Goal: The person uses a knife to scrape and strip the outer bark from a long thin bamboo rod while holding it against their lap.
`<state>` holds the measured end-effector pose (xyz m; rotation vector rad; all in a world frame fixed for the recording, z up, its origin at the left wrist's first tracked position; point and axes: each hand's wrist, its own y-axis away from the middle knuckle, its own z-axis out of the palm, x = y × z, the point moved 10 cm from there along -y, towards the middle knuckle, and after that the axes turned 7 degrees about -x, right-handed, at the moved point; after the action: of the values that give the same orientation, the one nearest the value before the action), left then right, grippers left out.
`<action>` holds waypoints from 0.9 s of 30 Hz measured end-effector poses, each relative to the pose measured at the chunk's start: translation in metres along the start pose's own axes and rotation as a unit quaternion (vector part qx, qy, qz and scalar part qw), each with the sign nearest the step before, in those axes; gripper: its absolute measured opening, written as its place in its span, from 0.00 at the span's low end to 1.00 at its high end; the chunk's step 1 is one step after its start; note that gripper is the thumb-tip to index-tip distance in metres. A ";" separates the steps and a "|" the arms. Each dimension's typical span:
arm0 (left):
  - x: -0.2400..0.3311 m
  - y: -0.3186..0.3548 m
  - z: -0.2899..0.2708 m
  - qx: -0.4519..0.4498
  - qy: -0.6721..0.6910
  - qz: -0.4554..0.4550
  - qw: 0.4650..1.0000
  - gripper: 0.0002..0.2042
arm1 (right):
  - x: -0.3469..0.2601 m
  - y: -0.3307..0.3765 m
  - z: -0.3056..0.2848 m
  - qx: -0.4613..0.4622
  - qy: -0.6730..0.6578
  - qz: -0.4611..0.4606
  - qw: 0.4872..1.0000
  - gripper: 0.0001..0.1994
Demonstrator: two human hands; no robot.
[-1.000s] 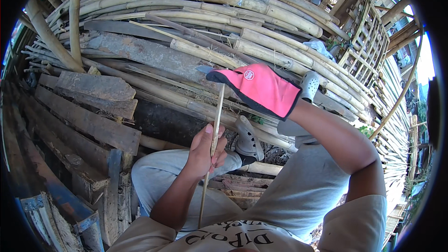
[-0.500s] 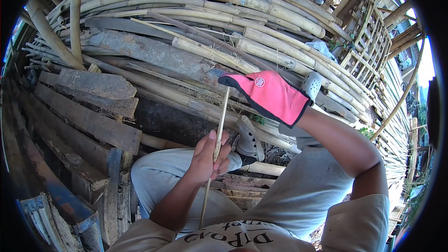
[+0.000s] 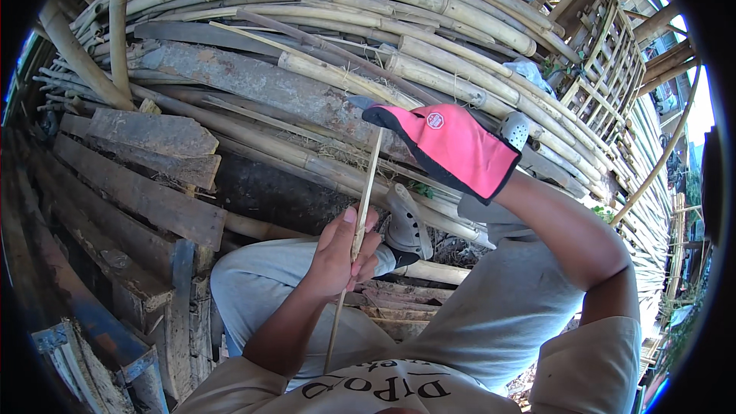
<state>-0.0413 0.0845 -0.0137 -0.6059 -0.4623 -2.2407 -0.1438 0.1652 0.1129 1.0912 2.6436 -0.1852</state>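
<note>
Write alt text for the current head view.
A bare left hand grips a thin, pale bamboo-like strip; the right hand, in a pink, black-edged glove, is at its far end, with a grey blade showing. Beyond lie long tan bamboo poles.

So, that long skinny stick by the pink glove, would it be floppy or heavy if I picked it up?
The skinny stick is probably fairly stiff, since it looks nearly straight on both sides of the left grip. It's likely light, being so thin. Pushed hard sideways, it might bend or snap, because it's long and narrow.
</note>
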 end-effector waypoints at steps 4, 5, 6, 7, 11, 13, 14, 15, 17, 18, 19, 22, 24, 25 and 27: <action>0.000 0.000 -0.003 0.009 -0.011 -0.008 1.000 0.20 | 0.000 0.001 0.015 -0.051 -0.098 0.021 0.994 0.33; -0.003 0.000 -0.007 0.025 -0.023 -0.013 0.999 0.20 | -0.002 0.000 0.015 -0.041 -0.065 -0.004 0.997 0.33; -0.001 -0.001 -0.007 0.026 -0.023 -0.014 0.999 0.20 | -0.005 -0.002 0.013 -0.031 -0.031 -0.029 0.999 0.33; 0.006 -0.002 -0.003 0.012 -0.035 -0.001 0.999 0.20 | 0.010 -0.006 0.004 -0.017 -0.058 0.009 0.998 0.32; 0.008 0.001 0.002 0.000 -0.034 0.012 0.999 0.20 | -0.012 -0.007 0.008 -0.029 0.030 0.003 0.999 0.31; 0.008 -0.001 -0.003 0.010 -0.036 0.013 0.999 0.20 | -0.016 -0.011 0.004 -0.024 0.034 -0.001 0.999 0.30; 0.007 0.000 -0.009 0.030 -0.040 0.012 0.999 0.20 | -0.019 -0.012 0.005 -0.018 0.028 -0.009 0.999 0.28; 0.009 0.002 -0.009 0.034 -0.041 0.011 0.999 0.20 | -0.021 -0.013 0.006 -0.012 0.022 -0.018 1.000 0.27; 0.018 0.003 -0.001 0.013 -0.032 0.020 0.999 0.20 | 0.010 -0.009 0.007 -0.014 -0.232 0.052 0.971 0.28; 0.016 0.004 -0.001 0.012 -0.030 0.021 0.999 0.20 | 0.008 -0.007 0.004 0.001 -0.200 0.045 0.979 0.27; 0.010 0.005 0.001 0.002 -0.010 0.012 1.000 0.20 | 0.002 -0.005 0.006 -0.001 -0.199 0.046 0.979 0.27; 0.007 0.006 -0.008 0.014 -0.004 0.000 1.000 0.20 | -0.015 -0.008 0.027 -0.086 0.028 0.046 0.995 0.19; 0.008 0.007 -0.013 0.038 -0.015 -0.005 0.999 0.20 | -0.019 -0.008 0.020 -0.020 -0.009 -0.035 0.999 0.28; 0.014 0.005 -0.008 0.021 -0.014 0.008 1.000 0.20 | -0.003 -0.007 0.008 0.013 -0.139 -0.027 0.990 0.30; 0.017 0.004 -0.005 0.008 -0.011 0.021 1.000 0.20 | 0.011 -0.012 0.021 -0.020 -0.269 0.073 0.960 0.30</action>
<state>-0.0498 0.0692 -0.0080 -0.6269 -0.4728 -2.1909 -0.1558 0.1596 0.0896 1.0396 2.0693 -0.3412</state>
